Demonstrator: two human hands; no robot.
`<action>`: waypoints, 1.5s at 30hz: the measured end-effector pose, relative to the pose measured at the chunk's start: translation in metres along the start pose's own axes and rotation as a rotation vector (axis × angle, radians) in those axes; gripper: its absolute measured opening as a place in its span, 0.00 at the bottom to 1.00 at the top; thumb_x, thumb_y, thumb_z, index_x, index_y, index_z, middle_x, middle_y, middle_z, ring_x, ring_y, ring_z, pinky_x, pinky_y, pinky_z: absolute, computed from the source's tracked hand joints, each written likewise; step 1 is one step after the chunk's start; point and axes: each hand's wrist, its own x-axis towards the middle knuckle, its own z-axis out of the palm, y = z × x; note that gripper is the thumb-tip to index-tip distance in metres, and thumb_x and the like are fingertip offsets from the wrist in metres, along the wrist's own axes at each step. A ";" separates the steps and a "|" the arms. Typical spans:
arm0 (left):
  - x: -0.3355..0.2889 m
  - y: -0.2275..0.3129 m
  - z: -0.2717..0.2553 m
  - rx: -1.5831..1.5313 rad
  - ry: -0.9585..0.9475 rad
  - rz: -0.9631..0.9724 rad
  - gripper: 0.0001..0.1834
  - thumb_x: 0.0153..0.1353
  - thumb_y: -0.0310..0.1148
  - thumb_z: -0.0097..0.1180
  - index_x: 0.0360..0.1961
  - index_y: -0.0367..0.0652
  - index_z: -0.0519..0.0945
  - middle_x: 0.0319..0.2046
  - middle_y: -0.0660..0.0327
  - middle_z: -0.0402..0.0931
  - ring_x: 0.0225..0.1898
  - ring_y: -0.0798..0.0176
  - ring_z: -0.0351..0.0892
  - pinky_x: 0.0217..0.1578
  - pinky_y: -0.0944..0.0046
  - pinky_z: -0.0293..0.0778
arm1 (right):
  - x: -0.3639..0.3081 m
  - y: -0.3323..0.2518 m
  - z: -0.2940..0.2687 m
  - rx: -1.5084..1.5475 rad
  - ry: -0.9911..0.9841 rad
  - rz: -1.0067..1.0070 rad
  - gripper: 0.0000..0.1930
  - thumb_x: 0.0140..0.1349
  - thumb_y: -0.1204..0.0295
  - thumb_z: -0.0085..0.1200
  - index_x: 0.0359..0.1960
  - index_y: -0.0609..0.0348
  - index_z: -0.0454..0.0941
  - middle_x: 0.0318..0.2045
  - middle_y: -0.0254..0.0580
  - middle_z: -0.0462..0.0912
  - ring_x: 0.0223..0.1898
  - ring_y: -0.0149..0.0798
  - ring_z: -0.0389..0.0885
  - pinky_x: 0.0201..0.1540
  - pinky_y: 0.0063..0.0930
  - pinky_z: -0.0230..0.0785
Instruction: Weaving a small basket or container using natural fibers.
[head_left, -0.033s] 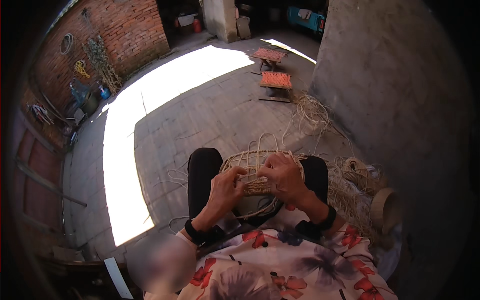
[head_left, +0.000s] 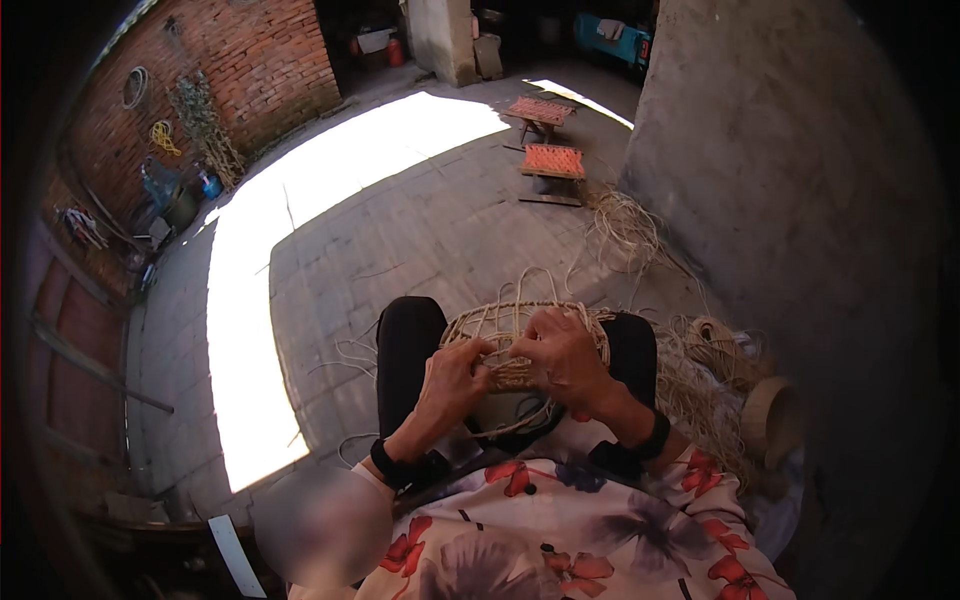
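Observation:
A half-woven basket of tan straw cord rests across my lap, between my dark-trousered knees. Its near part is tightly woven, while the far side shows open strands and a loop rising past the rim. My left hand is closed at its left side, fingertips pinching a cord. Opposite it, my right hand reaches over the weave with thumb and forefinger pinched on cord close to the left fingertips. The exact strand in each pinch is partly hidden by the fingers. A loose cord curves below the basket.
Tangled straw cord lies at my right, with a coil and a round tan container beside it. More loose cord sits by the grey wall. Two red-topped folding stools stand ahead on the paved floor.
My right hand has shifted slightly left, bringing its fingertips closer to my left hand. The basket and my left hand stay nearly in place.

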 end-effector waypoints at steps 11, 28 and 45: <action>0.026 -0.002 0.005 -0.367 -0.274 -0.281 0.17 0.53 0.31 0.53 0.41 0.33 0.84 0.28 0.51 0.83 0.31 0.59 0.82 0.38 0.61 0.76 | -0.005 0.017 -0.008 0.003 -0.094 -0.020 0.05 0.53 0.76 0.55 0.30 0.52 0.81 0.33 0.39 0.73 0.41 0.44 0.74 0.44 0.40 0.65; 0.031 -0.009 -0.046 -0.552 -0.374 -0.171 0.18 0.55 0.24 0.49 0.49 0.39 0.73 0.25 0.68 0.71 0.30 0.73 0.71 0.35 0.71 0.71 | -0.033 0.045 -0.039 0.643 0.420 0.657 0.09 0.62 0.81 0.50 0.42 0.63 0.79 0.35 0.33 0.79 0.36 0.24 0.76 0.42 0.20 0.70; 0.040 0.044 -0.065 -0.864 -0.319 -0.070 0.11 0.62 0.25 0.57 0.46 0.41 0.76 0.34 0.65 0.79 0.39 0.69 0.78 0.44 0.67 0.73 | 0.026 -0.012 -0.008 0.404 0.091 0.031 0.30 0.54 0.74 0.65 0.60 0.55 0.69 0.40 0.46 0.81 0.43 0.43 0.82 0.46 0.36 0.74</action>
